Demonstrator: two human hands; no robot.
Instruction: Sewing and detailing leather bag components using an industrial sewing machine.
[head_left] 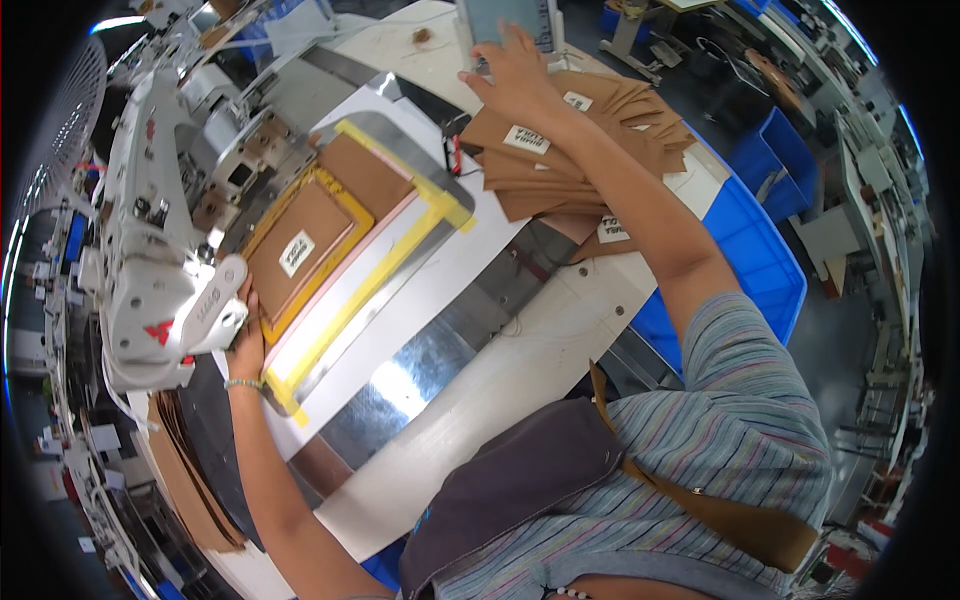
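Note:
My right hand (515, 85) reaches over to a control panel (510, 25) at the far edge of the table, fingers spread across its screen and keys, holding nothing. My left hand (246, 345) lies beside the near-left corner of a yellow-edged frame (345, 245), its visible fingers stretched along the edge; the sewing machine's head (180, 300) hides part of it. Inside the frame sits a flat brown panel (318, 222) with a white label (297, 254). The frame rests on a clear plate bordered with yellow tape (350, 325), under the machine.
Several brown labelled panels (530, 180) are fanned in a pile at the right. A blue bin (745, 260) stands beyond the table's right edge. More brown pieces (190, 480) lie at the lower left. A shiny metal plate (400, 385) spans the near table.

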